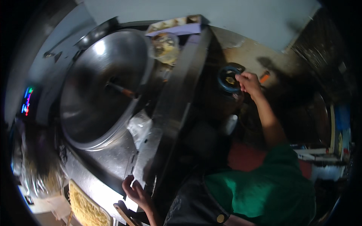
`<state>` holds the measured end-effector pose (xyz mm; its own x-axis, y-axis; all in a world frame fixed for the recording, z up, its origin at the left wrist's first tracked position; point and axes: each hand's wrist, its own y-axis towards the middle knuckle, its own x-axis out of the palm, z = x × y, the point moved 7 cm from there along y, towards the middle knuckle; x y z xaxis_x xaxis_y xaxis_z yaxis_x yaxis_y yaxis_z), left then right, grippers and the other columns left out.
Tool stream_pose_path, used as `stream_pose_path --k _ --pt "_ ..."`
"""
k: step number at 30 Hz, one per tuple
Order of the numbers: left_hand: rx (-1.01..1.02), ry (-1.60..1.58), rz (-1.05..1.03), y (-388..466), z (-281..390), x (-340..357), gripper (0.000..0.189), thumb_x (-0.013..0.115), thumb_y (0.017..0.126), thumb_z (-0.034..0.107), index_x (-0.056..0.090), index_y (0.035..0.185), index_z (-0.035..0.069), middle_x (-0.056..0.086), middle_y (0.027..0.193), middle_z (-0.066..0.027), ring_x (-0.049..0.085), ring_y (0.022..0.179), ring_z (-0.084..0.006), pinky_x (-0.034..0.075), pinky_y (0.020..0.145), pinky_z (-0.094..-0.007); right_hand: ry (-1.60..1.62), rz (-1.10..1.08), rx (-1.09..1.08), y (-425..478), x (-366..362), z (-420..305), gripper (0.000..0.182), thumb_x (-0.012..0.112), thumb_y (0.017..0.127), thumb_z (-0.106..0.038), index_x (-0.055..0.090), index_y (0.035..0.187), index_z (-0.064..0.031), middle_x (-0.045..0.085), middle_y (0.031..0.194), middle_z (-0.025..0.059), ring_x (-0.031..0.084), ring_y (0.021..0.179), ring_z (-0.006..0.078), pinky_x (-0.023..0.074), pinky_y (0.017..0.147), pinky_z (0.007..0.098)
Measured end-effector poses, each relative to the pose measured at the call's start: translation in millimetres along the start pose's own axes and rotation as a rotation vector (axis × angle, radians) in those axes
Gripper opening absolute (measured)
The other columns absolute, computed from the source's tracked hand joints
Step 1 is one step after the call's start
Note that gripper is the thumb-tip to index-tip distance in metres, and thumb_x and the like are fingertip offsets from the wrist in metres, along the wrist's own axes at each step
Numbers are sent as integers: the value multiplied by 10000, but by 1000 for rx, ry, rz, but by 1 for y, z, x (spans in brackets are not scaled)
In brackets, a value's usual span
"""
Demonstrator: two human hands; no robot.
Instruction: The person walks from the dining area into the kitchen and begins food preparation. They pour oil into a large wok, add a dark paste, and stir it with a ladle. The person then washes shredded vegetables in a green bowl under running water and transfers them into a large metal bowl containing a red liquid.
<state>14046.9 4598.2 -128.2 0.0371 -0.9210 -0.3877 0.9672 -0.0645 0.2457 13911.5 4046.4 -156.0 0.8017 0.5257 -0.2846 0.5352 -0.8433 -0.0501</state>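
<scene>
My right hand reaches down to a round blue ring with a yellowish metal piece inside, apparently the top of a gas cylinder. Its fingers are closed at the ring's right edge. At the bottom, my left hand is held with bent, parted fingers near the steel stove edge and holds nothing. A wooden handle lies just below that hand. A large metal wok sits on the stove to the left, with a wooden-handled utensil resting in it.
A plastic tub with food residue and an open carton stand beyond the wok. A clear plastic bag lies beside it. A tray of noodles is at lower left. Something orange lies beyond my right hand.
</scene>
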Motion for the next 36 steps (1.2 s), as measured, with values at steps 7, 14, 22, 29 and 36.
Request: stream_pose_path --k 7,14,22,29,36 --pt "412 330 -587 -8 79 174 334 510 683 -41 507 1014 3 512 1028 -174 469 1002 -336 362 880 -410 -635 90 89 -100 -113 151 269 571 813 -269 619 728 -18 561 577 107 547 497 193 432 484 331" --pt "752 679 -623 26 102 304 590 610 667 20 414 1223 58 416 1233 -160 366 1164 -342 288 955 -462 -624 22 481 -145 -71 383 304 583 786 -325 619 777 -24 596 754 186 577 760 319 439 653 400" --pt "988 961 -572 47 73 358 612 536 799 289 305 1318 61 329 1331 -176 284 1246 -325 209 1021 -457 -224 218 907 -94 -28 701 571 681 686 -331 510 1077 49 587 981 174 567 895 288 440 751 388" --pt "856 911 -471 35 82 380 587 529 812 372 370 1241 5 473 1146 -159 447 1046 -337 305 941 -462 639 446 1097 -61 16 718 250 623 753 -166 529 942 -32 559 708 62 538 582 143 455 524 269" --pt "729 869 -538 46 78 345 658 601 714 231 339 1276 10 328 1303 -209 346 1172 -354 278 961 -456 262 -1 950 -126 -19 585 271 526 810 -313 550 904 -59 491 631 28 496 654 140 408 570 300"
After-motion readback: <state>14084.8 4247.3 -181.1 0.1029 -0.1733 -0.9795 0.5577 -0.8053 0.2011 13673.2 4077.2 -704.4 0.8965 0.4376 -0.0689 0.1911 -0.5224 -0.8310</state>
